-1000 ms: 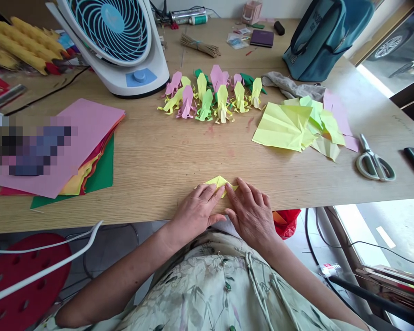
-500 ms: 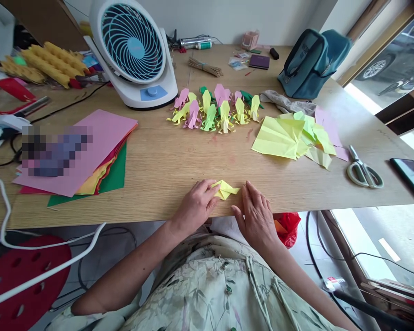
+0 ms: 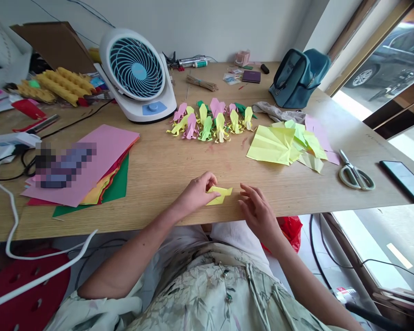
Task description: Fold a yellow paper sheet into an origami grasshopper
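Note:
Near the table's front edge lies a small folded piece of yellow paper (image 3: 221, 197), with a narrow point toward the right. My left hand (image 3: 196, 195) pinches its left end between thumb and fingers. Just right of the paper, my right hand (image 3: 260, 212) hovers with its fingers apart and slightly curled, holding nothing. Farther back stands a cluster of folded paper figures (image 3: 220, 126) in pink, yellow and green.
Unfolded yellow paper (image 3: 271, 145) lies right of the figures, with scissors (image 3: 356, 177) and a phone (image 3: 405, 180) beyond. On the left are stacked coloured sheets (image 3: 106, 142) and a fan (image 3: 137, 71). A teal backpack (image 3: 296, 80) stands at the back right.
My right hand has lifted off the table, its fingers now curled and spread. The yellow paper has been turned and shows a different outline, still in my left hand. The view has tilted up.

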The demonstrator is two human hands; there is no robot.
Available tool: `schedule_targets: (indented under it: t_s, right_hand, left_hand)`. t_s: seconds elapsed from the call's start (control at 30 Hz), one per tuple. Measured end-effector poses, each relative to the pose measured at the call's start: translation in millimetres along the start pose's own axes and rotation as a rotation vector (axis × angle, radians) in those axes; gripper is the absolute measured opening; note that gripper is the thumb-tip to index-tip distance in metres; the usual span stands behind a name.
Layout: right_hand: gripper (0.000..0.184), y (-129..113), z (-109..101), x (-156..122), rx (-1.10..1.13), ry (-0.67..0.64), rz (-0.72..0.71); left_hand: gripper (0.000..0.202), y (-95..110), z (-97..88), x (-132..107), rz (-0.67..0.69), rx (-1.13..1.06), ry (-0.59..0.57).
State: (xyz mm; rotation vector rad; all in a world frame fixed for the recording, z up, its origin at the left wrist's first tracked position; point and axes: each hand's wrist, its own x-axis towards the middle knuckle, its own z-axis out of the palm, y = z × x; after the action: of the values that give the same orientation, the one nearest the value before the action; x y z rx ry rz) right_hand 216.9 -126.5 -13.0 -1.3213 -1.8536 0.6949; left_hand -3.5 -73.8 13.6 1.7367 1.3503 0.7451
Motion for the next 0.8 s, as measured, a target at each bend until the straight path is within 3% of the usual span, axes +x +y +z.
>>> schedule_targets:
  t_s: [0.1,0.2,0.3,0.43,0.63,0.8]
  right_hand:
    - [0.044,-4,3,28,0.323,-0.125,0.082]
    - [0.042,-11,12,70,0.521,-0.229,0.087]
    - [0.043,-15,22,114,0.560,-0.224,0.082]
    - [0.045,-8,32,153,0.536,-0.284,0.026]
    - [0.041,8,46,156,0.560,-0.407,0.030]
    - [0.039,6,49,148,0.594,-0.427,0.084]
  left_hand:
    - [0.036,2,-1.4,14,-0.019,-0.360,0.066]
    - [0.039,8,-1.0,31,-0.024,-0.636,0.159]
    - [0.037,11,-4.3,45,-0.031,-0.766,0.250]
    - [0.039,2,-15.8,59,0.023,-0.778,0.265]
    - [0.027,-19,-28.3,65,0.073,-0.552,0.274]
    - [0.028,-19,-29.1,64,0.062,-0.597,0.225]
